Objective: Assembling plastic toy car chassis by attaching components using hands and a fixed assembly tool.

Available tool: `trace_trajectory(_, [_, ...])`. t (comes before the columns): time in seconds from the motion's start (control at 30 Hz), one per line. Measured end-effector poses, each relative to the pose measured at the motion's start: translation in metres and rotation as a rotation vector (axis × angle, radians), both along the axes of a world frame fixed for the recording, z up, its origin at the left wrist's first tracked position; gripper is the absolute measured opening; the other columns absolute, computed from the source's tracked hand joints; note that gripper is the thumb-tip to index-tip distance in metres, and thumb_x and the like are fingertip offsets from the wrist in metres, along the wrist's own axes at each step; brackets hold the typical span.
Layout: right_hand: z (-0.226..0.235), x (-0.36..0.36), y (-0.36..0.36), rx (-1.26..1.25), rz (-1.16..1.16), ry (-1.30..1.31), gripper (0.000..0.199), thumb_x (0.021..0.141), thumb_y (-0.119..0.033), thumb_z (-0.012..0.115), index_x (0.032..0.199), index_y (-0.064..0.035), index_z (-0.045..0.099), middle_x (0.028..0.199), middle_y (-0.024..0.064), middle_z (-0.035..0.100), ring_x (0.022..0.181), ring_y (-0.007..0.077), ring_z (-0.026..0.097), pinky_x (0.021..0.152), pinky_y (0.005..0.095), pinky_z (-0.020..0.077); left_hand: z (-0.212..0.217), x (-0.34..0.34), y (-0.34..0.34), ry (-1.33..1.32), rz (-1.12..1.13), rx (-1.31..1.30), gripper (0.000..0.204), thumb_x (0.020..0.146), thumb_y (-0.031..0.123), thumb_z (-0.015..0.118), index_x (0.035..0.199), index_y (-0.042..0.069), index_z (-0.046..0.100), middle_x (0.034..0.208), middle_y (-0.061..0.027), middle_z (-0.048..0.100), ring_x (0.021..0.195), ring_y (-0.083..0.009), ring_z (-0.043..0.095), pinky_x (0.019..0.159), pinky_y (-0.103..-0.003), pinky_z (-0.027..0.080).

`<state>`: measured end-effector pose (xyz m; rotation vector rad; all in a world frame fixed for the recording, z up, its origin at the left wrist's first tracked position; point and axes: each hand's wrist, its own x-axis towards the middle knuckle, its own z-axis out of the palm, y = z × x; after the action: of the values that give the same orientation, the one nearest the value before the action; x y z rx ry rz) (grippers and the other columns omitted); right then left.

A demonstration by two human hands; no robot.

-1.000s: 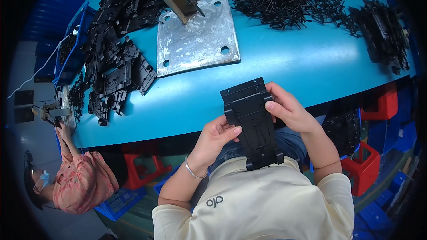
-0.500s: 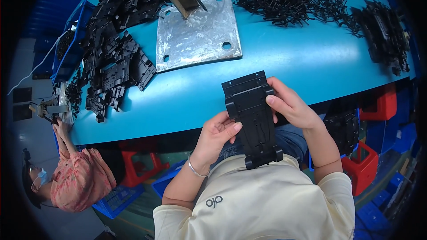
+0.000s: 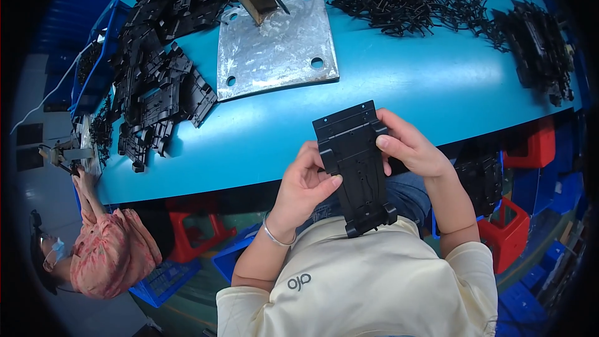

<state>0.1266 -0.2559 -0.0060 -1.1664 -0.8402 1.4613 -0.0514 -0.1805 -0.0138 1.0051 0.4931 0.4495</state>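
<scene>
We hold the long black plastic plate [image 3: 357, 165] upright over our lap at the near edge of the blue table [image 3: 430, 87], the left hand [image 3: 306, 184] curled round its left edge with the thumb on its face, the right hand [image 3: 409, 150] wrapped round its right edge near the top. Both holds are at the edges only, so we judge a twist could slip it down onto our lap. Its far end could also knock the table edge.
</scene>
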Motion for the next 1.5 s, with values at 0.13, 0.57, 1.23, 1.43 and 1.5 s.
trace_trajectory(0.13, [0.004, 0.001, 0.002, -0.017, 0.04, -0.015, 0.031, 0.081, -0.017, 0.041, 0.107, -0.0006, 0.034, 0.075, 0.0017, 0.046, 0.051, 0.0047, 0.043, 0.044, 0.0162, 0.0366, 0.017, 0.004, 0.003, 0.006, 0.074, -0.029, 0.046, 0.064, -0.011, 0.055, 0.105, -0.001, 0.035, 0.101, -0.0082, 0.037, 0.092, -0.013, 0.042, 0.077, -0.027, 0.041])
trace_trajectory(0.57, [0.0, 0.001, -0.003, 0.031, 0.072, -0.006, 0.034, 0.082, -0.022, 0.041, 0.107, -0.0006, 0.035, 0.08, 0.0024, 0.047, 0.06, 0.0048, 0.044, 0.047, 0.0172, 0.0384, 0.027, 0.001, 0.009, 0.105, -0.02, -0.02, 0.039, 0.073, 0.001, 0.052, 0.109, -0.004, 0.038, 0.098, -0.0086, 0.048, 0.087, -0.0133, 0.048, 0.074, -0.025, 0.041])
trace_trajectory(1.23, [0.017, 0.025, 0.09, -0.071, -0.118, 0.039, 0.022, 0.081, -0.026, 0.035, 0.091, -0.0063, 0.04, 0.072, 0.0027, 0.049, 0.052, 0.0086, 0.045, 0.039, 0.0192, 0.0332, 0.027, 0.047, 0.123, 0.112, -0.192, -0.154, 0.026, 0.079, 0.017, 0.045, 0.101, 0.003, 0.046, 0.09, -0.0046, 0.051, 0.075, -0.0124, 0.051, 0.068, -0.027, 0.043])
trace_trajectory(1.43, [0.018, 0.03, 0.117, -0.05, -0.146, 0.056, 0.017, 0.08, -0.026, 0.039, 0.086, -0.0102, 0.04, 0.067, -0.0011, 0.045, 0.051, 0.0068, 0.041, 0.04, 0.0199, 0.031, 0.027, 0.054, 0.146, 0.068, -0.163, -0.177, 0.022, 0.077, 0.018, 0.049, 0.094, 0.002, 0.048, 0.084, -0.0059, 0.053, 0.071, -0.013, 0.052, 0.064, -0.027, 0.045])
trace_trajectory(1.5, [0.014, 0.033, 0.121, -0.041, -0.148, 0.081, 0.018, 0.08, -0.026, 0.04, 0.088, -0.0098, 0.039, 0.068, -0.0009, 0.045, 0.052, 0.0069, 0.042, 0.039, 0.0201, 0.0307, 0.023, 0.057, 0.153, 0.068, -0.148, -0.155, 0.022, 0.077, 0.018, 0.049, 0.093, 0.003, 0.048, 0.084, -0.0056, 0.053, 0.07, -0.0128, 0.051, 0.063, -0.027, 0.045])
